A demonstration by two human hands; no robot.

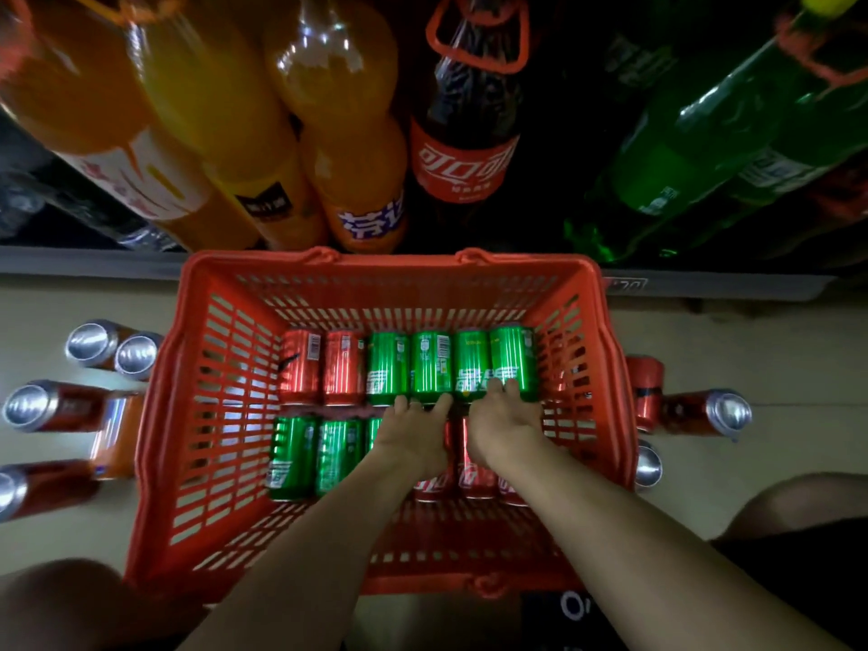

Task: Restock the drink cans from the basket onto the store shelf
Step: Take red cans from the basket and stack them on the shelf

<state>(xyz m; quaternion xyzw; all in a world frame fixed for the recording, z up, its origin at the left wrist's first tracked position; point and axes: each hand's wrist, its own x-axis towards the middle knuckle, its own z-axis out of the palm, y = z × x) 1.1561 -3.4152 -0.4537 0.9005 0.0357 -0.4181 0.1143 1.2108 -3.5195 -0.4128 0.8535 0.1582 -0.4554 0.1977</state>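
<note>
A red plastic basket (pixel 188 415) sits on the floor below the store shelf (pixel 94 263). Inside it, drink cans lie on their sides in two rows: red cans (pixel 300 366) and green cans (pixel 387 366) in the far row, green cans (pixel 291 455) and red cans (pixel 474 481) in the near row. Both my hands reach into the basket. My left hand (pixel 415 436) grips the near end of a green can (pixel 431 361), thumb and fingers on either side. My right hand (pixel 505 422) curls its fingers over the near end of the rightmost green can (pixel 514 357).
Large orange (pixel 329 110), cola (pixel 465 148) and green (pixel 681 162) bottles fill the shelf above the basket. Several cans stand on the floor to the left (pixel 91 343) and right (pixel 704 411) of the basket. My knees show at the bottom corners.
</note>
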